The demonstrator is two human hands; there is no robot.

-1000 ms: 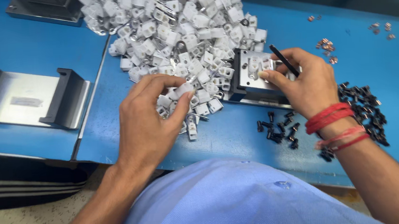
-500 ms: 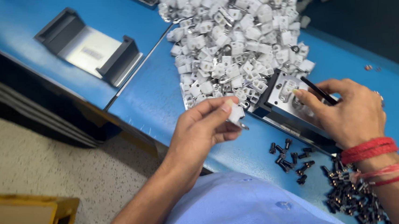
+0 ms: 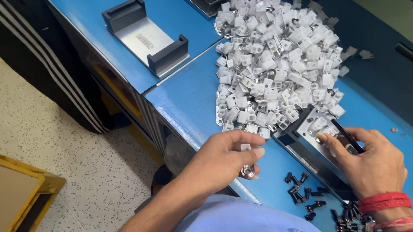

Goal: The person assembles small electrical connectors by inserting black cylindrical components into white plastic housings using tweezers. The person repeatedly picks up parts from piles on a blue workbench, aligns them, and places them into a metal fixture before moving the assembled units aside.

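1. Left hand (image 3: pixel 219 161) hovers over the blue tabletop (image 3: pixel 191 102) edge — fingers pinching one white clip with a metal loop (image 3: pixel 246 164).
2. Right hand (image 3: pixel 372 162) pins a thin black tool (image 3: pixel 347 137) at the metal fixture (image 3: pixel 310 145), fingers pressed together.
3. Big pile of white clips (image 3: pixel 273 63) untouched — most work remains.

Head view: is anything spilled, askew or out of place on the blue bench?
Nothing looks damaged. The white plastic parts lie in a loose heap, with a few strays scattered off its far edge. Small black pieces are strewn near the right hand.
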